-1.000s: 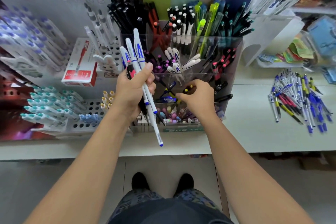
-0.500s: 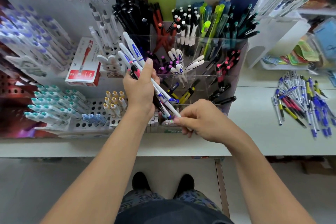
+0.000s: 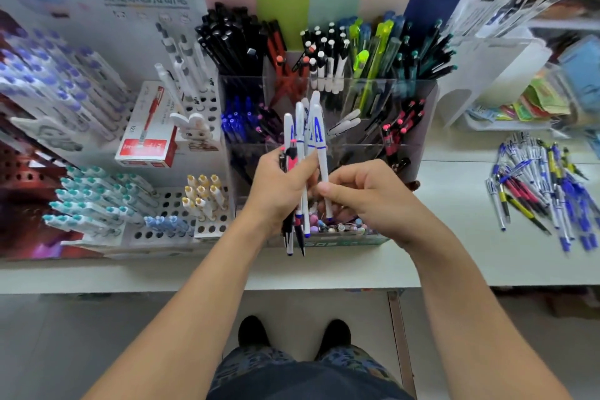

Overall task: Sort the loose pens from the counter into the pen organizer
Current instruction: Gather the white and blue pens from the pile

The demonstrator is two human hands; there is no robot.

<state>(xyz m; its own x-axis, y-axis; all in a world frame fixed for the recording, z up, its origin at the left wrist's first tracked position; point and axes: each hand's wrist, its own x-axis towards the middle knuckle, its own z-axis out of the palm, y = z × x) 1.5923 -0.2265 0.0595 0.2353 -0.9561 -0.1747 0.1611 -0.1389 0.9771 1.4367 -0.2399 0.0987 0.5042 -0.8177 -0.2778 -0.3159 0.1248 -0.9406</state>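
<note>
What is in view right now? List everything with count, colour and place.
pen organizer: one, clear, many compartments, counter centre
bunch of pens: several, mostly white and blue, in left hand
white pen: one, pinched by right hand
loose pens: many, blue, white, yellow, red, counter right
red box: one, left of organizer
white racks: teal and yellow capped pens, left
counter: white
shoes: two, black, floor
left hand: grips bunch
right hand: pinches pen
</note>
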